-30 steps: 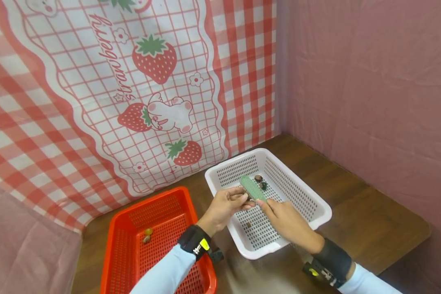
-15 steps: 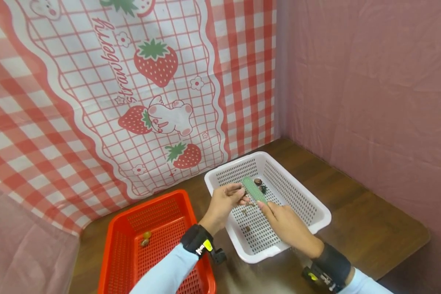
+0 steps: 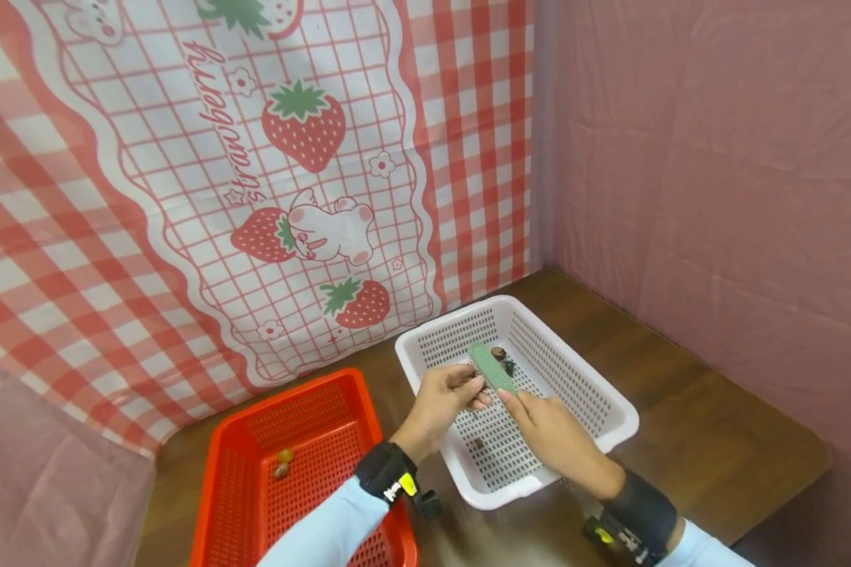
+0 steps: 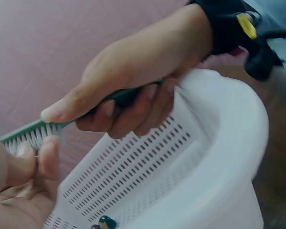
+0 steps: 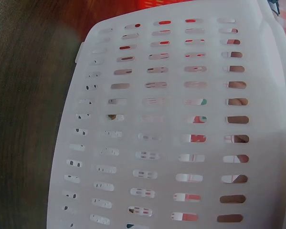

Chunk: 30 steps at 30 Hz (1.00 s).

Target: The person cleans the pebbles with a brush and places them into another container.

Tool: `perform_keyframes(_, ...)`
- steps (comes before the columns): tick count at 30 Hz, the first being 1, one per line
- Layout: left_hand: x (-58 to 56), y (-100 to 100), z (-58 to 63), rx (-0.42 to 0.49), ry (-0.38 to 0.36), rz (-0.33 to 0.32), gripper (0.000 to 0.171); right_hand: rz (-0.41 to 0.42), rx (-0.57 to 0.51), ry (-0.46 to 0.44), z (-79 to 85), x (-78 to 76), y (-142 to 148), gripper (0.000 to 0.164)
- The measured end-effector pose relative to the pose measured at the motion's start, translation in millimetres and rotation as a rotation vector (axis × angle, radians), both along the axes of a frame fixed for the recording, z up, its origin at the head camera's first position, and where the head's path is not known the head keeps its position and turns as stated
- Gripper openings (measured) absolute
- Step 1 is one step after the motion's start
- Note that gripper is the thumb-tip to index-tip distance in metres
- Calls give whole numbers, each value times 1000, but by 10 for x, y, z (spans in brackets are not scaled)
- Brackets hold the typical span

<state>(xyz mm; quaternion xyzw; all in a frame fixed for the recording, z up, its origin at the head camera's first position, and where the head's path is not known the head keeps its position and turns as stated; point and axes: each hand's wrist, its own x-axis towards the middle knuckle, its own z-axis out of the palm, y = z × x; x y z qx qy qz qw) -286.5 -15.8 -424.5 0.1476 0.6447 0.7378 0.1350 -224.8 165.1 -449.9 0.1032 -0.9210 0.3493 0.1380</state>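
My right hand grips a green-backed brush by its handle, thumb along the back, above the white basket. Its white bristles face down toward my left hand. There, thumb and finger pinch something small right at the bristle tips. Only a thin shiny edge of it shows in the left wrist view; the fingers hide the rest. In the white basket lie a dark green trinket, a brownish one beside it, and a small tan piece nearer me.
A red basket stands on the left, holding a yellow trinket and a brown one. Both baskets sit on a brown wooden table. A strawberry-print cloth hangs behind, a pink cloth on the right.
My left hand rose slightly, then came back down and a little right beside the bristles. The right hand with the brush has hardly moved. The head view has tilted slightly.
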Motion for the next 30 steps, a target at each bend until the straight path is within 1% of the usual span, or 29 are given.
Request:
perform_keyframes(3, -18, -9, -13, 65, -39, 64, 32, 7, 6, -2, 1, 3, -8, 43)
perform_keyframes(4, -24, -12, -19, 72, -42, 69, 32, 7, 10, 1, 2, 2, -11, 42)
perform_keyframes(5, -28, -14, -24, 67, -45, 54, 32, 8, 15, -1, 3, 1, -12, 42)
perform_keyframes(8, -30, -24, -36, 7, -31, -28, 32, 8, 33, -8, 4, 2, -13, 43)
perform_keyframes(9, -30, -29, -35, -1, -32, -40, 32, 9, 38, -14, 4, 2, -14, 43)
perform_keyframes(10, -34, -33, -33, 4, -38, -36, 32, 8, 43, -18, 3, -1, -12, 43)
perform_keyframes(14, -89, -42, -5, 98, -74, 69, 33, 22, 39, -24, 21, -17, -23, 44)
perform_keyframes(15, -99, -43, 2, 98, -75, 70, 33, 22, 34, -26, 24, -21, -25, 44)
perform_keyframes(16, -104, -44, 9, 81, -71, 54, 33, 22, 30, -26, 27, -23, -27, 44)
perform_keyframes(18, -105, -44, 9, 23, -51, -1, 33, 18, 23, -31, 28, -20, -27, 44)
perform_keyframes(20, -94, -50, 4, -4, -53, -26, 35, 8, 25, -31, 25, -12, -26, 44)
perform_keyframes(21, -89, -54, 0, 9, -64, -17, 35, 9, 33, -25, 22, -10, -26, 44)
perform_keyframes(24, -91, -70, -18, 69, -81, 39, 33, 11, 49, -7, 15, -12, -29, 44)
perform_keyframes(25, -90, -77, -21, 70, -79, 34, 31, 15, 50, -2, 12, -16, -30, 44)
perform_keyframes(26, -89, -82, -25, 60, -74, 10, 30, 18, 52, 1, 9, -18, -32, 43)
perform_keyframes(29, -77, -91, -32, -34, -39, -102, 26, 21, 46, -8, 5, -18, -34, 43)
perform_keyframes(30, -71, -94, -32, -60, -27, -124, 27, 23, 45, -8, 3, -18, -34, 43)
